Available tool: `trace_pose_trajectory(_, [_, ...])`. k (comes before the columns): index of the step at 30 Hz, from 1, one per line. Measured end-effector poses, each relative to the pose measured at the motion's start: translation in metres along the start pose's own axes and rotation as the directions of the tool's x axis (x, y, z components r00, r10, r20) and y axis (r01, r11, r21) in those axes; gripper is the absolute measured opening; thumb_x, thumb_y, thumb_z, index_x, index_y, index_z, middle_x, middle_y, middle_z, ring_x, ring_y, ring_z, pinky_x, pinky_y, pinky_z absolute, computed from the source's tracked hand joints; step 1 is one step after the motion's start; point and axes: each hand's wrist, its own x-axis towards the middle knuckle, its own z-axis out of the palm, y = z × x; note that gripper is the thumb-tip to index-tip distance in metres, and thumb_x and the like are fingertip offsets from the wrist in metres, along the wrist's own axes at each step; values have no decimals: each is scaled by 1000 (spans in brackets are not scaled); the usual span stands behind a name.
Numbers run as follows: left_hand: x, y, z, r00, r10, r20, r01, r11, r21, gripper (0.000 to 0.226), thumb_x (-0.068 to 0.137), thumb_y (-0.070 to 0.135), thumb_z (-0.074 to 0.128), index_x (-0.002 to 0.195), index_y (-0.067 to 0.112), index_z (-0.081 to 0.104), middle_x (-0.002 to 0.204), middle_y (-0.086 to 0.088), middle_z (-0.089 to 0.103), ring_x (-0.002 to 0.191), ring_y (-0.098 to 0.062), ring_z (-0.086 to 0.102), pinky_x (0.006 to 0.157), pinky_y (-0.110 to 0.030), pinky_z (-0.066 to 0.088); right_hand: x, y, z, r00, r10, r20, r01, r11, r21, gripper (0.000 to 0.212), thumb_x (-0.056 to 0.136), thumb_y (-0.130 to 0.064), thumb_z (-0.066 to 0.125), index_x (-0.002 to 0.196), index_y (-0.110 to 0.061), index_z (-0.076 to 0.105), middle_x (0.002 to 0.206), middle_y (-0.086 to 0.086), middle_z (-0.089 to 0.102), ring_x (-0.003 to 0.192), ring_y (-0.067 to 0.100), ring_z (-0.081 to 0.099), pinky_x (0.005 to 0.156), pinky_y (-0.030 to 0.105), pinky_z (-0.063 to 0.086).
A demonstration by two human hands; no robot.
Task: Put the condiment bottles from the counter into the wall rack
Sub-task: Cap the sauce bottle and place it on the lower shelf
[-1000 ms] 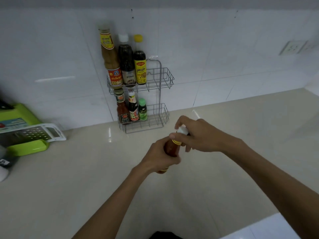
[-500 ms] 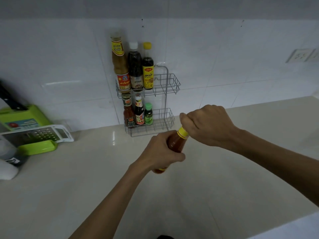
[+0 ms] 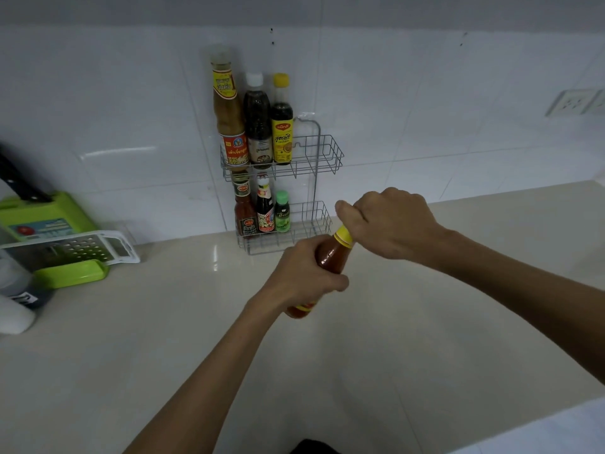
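Observation:
My left hand (image 3: 302, 275) grips the body of a red sauce bottle (image 3: 334, 257) tilted toward the wall, held above the counter. My right hand (image 3: 389, 222) is closed over the bottle's top, just above its yellow collar. Behind them a two-tier wire rack (image 3: 322, 152) hangs on the white tiles. Its upper shelf holds three tall bottles (image 3: 258, 126) at the left. The lower shelf holds three small bottles (image 3: 263, 214), also at the left. The right halves of both shelves are bare wire.
A green knife block (image 3: 39, 214) with a black handle stands at the far left, a white grater (image 3: 75, 249) leaning on it. A dark-and-white container (image 3: 16, 303) sits at the left edge. A wall socket (image 3: 574, 101) is at the upper right. The beige counter (image 3: 425, 339) stretches forward.
My right hand has gone from pinching the white cap to covering the bottle's top entirely. The view has shifted, so the rack sits lower and more to the right in the frame.

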Motion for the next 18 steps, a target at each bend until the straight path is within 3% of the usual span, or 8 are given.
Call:
trace_pose_trajectory(2, [0,2,-6,988,-12,156,34,990,-140,27,66,7,78,88,8,63,75,-7,68,63,-19,65,69,-36,57,3,2,-6,997,-12,76,-2,983,181,66,97,-62,25,65,-11,52,56,-1,48,58,21,49,58,32,38])
trace_pose_trajectory(3, [0,3,-11,963,9,270,48,978,-201,25,69,0,77,88,5,62,76,-10,66,67,-21,65,71,-36,56,4,1,-7,993,-117,-13,117,971,210,69,95,-64,27,59,-11,50,51,0,48,51,19,47,54,31,36])
trace_pose_trajectory(6, [-3,6,-24,856,108,506,58,951,-302,25,73,-10,74,90,6,63,80,-14,63,75,-30,62,76,-39,54,2,1,-7,894,-384,-231,408,911,66,50,95,-55,37,61,-18,40,50,-7,39,43,19,35,45,28,27])
trace_pose_trajectory(8, [-4,9,-21,869,111,482,64,942,-331,25,73,-8,74,91,4,63,81,-18,61,74,-31,62,76,-40,53,4,1,-8,899,-347,-267,368,929,34,44,95,-42,41,58,-20,35,48,-7,35,40,20,31,44,28,20])
trace_pose_trajectory(11, [1,10,-3,989,30,147,4,974,-225,26,69,4,79,88,4,61,81,-22,66,68,-30,66,73,-40,57,7,-6,-12,958,-205,-200,194,978,-72,33,87,-22,45,60,-16,28,45,-5,25,36,23,24,48,23,20])
trace_pose_trajectory(12, [3,9,5,1000,23,7,-22,987,-159,29,66,11,80,88,8,62,83,-19,68,69,-31,67,71,-41,58,7,-8,-8,977,-152,-147,135,984,-117,25,85,-22,36,63,-14,31,46,-5,26,36,20,24,49,23,23])
trace_pose_trajectory(14, [6,3,14,992,-6,-123,-11,990,-139,29,62,16,79,86,13,62,84,-14,69,70,-28,67,70,-42,57,13,-11,-2,995,1,-100,-11,995,-101,41,88,-34,18,62,-11,41,49,-3,35,42,22,31,50,26,25])
trace_pose_trajectory(18, [6,-8,-5,974,31,226,41,951,-308,24,67,-2,77,85,7,63,78,-13,66,71,-23,63,72,-41,54,17,-7,3,976,-196,-99,197,980,3,70,94,-65,23,52,-13,40,46,2,42,44,19,42,51,29,33])
